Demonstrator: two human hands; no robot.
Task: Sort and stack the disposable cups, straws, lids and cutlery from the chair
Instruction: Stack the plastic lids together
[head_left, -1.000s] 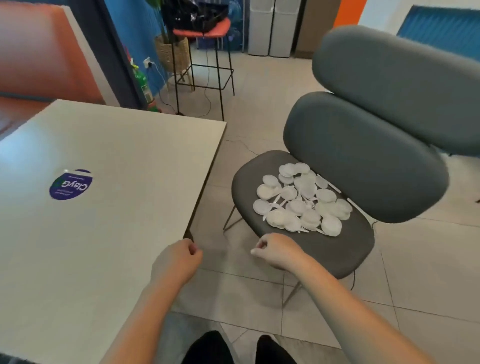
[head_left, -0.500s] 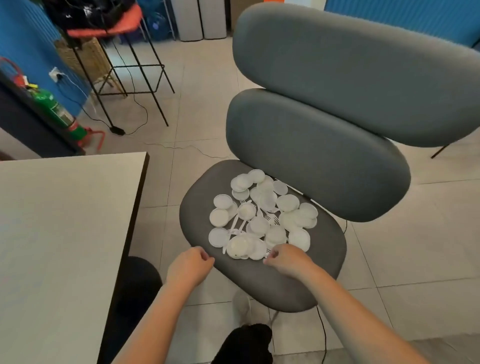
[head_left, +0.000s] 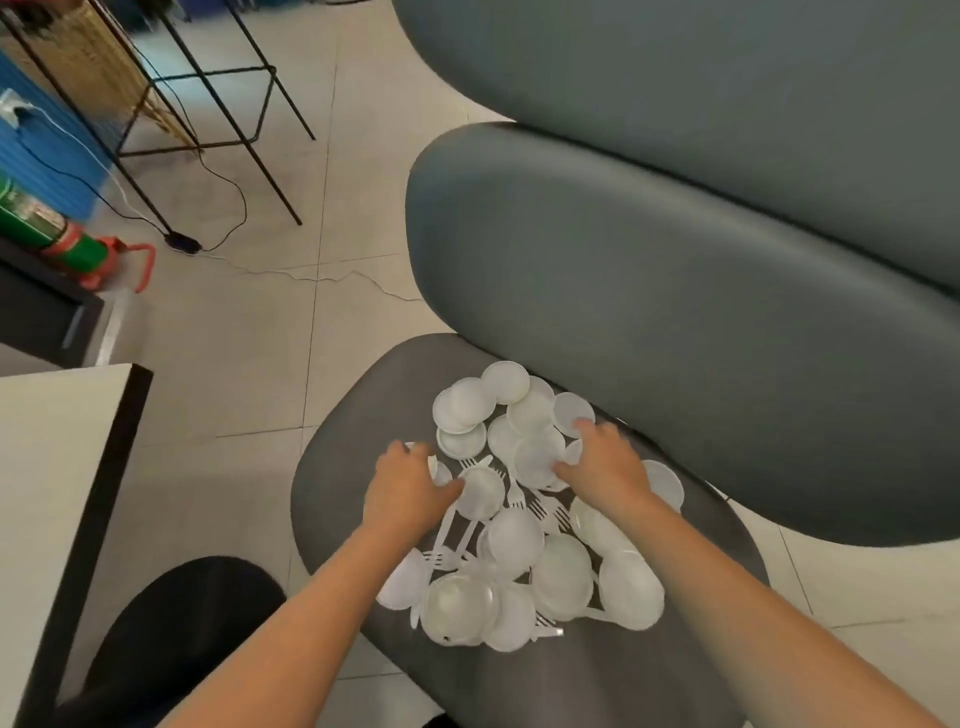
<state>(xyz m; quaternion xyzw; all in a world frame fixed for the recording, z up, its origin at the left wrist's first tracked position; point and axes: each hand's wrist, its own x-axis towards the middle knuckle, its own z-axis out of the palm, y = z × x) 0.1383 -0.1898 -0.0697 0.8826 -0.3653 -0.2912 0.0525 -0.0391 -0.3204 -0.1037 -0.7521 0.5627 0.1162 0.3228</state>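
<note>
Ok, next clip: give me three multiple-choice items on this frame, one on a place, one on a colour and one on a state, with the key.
1. Where do the lids lie?
A. on the table
B. on the seat of the chair
C. on the floor

2. What colour are the lids?
A. white
B. blue
C. red

3. How do the lids lie?
A. in one neat stack
B. loose and overlapping, with forks among them
C. sealed in a bag

Key:
1 B, the whole pile sits on the dark grey seat.
2 A, all of them look white.
3 B, they spread over the seat, partly on top of one another, with forks between them.
</note>
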